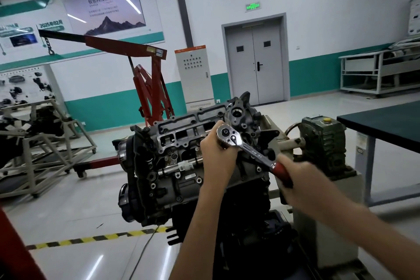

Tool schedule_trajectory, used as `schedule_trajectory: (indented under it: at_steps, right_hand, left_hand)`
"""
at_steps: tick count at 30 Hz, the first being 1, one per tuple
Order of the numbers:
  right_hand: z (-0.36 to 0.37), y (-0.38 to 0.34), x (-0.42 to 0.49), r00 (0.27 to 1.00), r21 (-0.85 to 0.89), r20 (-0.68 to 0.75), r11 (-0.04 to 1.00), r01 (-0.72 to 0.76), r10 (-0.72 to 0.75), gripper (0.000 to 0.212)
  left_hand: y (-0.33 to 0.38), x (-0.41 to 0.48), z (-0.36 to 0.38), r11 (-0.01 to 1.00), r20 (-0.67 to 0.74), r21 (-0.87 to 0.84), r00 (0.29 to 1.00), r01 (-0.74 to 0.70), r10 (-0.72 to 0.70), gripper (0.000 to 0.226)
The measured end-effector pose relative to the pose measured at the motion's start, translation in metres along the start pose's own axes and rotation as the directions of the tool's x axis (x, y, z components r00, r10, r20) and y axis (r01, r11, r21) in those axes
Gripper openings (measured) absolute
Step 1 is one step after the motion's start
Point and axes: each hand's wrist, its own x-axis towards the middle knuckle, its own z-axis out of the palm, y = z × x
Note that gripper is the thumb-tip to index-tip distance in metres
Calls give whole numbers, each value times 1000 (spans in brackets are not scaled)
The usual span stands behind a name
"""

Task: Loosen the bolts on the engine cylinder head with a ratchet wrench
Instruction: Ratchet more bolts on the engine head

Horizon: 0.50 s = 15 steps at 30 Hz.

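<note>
A dark engine with its cylinder head (181,136) uppermost sits on a stand in the middle of the view. A chrome ratchet wrench (247,148) with a red handle lies over the head's right part, its round head at the upper left. My left hand (217,154) grips the wrench just under its round head, hiding the socket and the bolt below. My right hand (295,179) is wrapped round the red handle at the lower right and looks blurred.
A red engine hoist (150,84) stands behind the engine on the left. A green gearbox (322,141) is on the stand at the right, beside a dark-topped table (386,123). A metal frame with engine parts (41,138) is at the far left. Yellow-black floor tape (91,238) runs below.
</note>
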Motion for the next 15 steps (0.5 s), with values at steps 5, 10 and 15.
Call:
schedule_trajectory:
  at_steps: [5,10,15]
  right_hand:
    - [63,-64,-35,974,406,-27,893,-194,224,35]
    - [50,-48,-29,982,304,27,934,-187,187,34]
    - [-32,13,21,993,-223,28,968,118,-115,19]
  left_hand:
    - [-1,-2,14,994,-62,-101,997,30,-36,44]
    - [-5,9,3,988,27,-94,993,121,-119,52]
    - [0,14,-11,998,192,64,981,8,-21,49]
